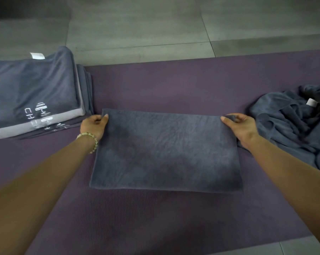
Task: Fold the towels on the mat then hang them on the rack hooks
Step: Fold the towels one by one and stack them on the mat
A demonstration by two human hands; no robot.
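A dark grey-blue towel (166, 151) lies folded flat as a rectangle in the middle of the purple mat (155, 218). My left hand (94, 126), with a bead bracelet on the wrist, pinches the towel's far left corner. At the far right corner my right hand (241, 126) pinches a small bunch of the cloth. Both forearms reach in from the bottom of the view. No rack or hooks are in view.
A stack of folded grey towels (34, 92) with white lettering and a light border sits at the mat's left end. A crumpled heap of unfolded towels (295, 122) lies at the right. Grey floor tiles (137, 24) stretch beyond the mat.
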